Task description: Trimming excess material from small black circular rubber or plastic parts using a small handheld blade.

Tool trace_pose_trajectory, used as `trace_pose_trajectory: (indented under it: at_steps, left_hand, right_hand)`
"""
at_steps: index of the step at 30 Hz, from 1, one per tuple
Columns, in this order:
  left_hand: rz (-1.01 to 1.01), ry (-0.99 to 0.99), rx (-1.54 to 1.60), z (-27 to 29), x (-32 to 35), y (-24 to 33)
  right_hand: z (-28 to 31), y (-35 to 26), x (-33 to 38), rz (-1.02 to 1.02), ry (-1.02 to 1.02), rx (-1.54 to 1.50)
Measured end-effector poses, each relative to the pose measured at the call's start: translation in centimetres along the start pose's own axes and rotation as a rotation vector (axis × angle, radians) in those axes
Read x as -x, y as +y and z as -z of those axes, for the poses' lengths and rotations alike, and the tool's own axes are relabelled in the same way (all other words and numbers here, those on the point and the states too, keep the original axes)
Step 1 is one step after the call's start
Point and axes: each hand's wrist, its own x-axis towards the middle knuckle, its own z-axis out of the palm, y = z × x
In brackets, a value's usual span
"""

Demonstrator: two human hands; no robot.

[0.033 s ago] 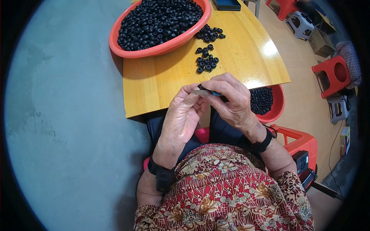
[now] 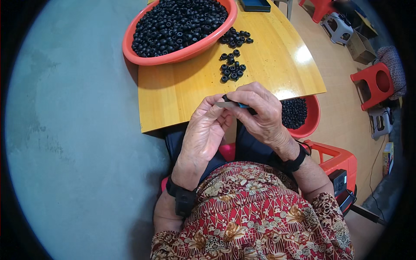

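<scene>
In front of the table's near edge, my left hand [image 2: 203,131] and my right hand [image 2: 261,113] meet above my lap. My right hand grips a utility knife [image 2: 243,105] with a blue and black handle. Its flat blade [image 2: 225,104] points left, across the fingertips of my left hand. Those fingertips are closed on a small black rubber-looking piece [image 2: 225,98], mostly hidden by the fingers and blade. Beyond the hands, a loose group of black ring-shaped pieces [image 2: 233,72] lies on the yellow table [image 2: 182,93].
A red basin [image 2: 182,55] heaped with black pieces stands on the table at far left. Below the right edge sits another red basin [image 2: 315,113] of them. A dark tray [image 2: 255,5] lies at the back. Red stools [image 2: 376,86] stand off to the right.
</scene>
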Motion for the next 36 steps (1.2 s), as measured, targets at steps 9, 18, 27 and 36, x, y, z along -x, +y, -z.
trace_pose_trajectory:
  at_steps: [9, 18, 27, 36]
  left_hand:
    - [-0.008, 0.055, 0.029, 0.0, -0.1, -0.2]
    - [-0.015, 0.091, -0.006, -0.6, 0.0, -0.2]
    - [-0.008, 0.035, -0.064, 0.1, 0.1, 0.2]
    - [-0.029, 0.108, -0.033, -0.5, 0.0, -0.2]
  right_hand:
    - [0.2, 0.1, 0.2, 0.018, -0.016, 0.053]
    - [-0.1, 0.0, 0.1, 0.027, 0.016, 0.05]
    - [-0.1, 0.3, -0.2, 0.047, -0.021, 0.008]
    - [-0.1, 0.2, 0.3, -0.004, -0.008, 0.014]
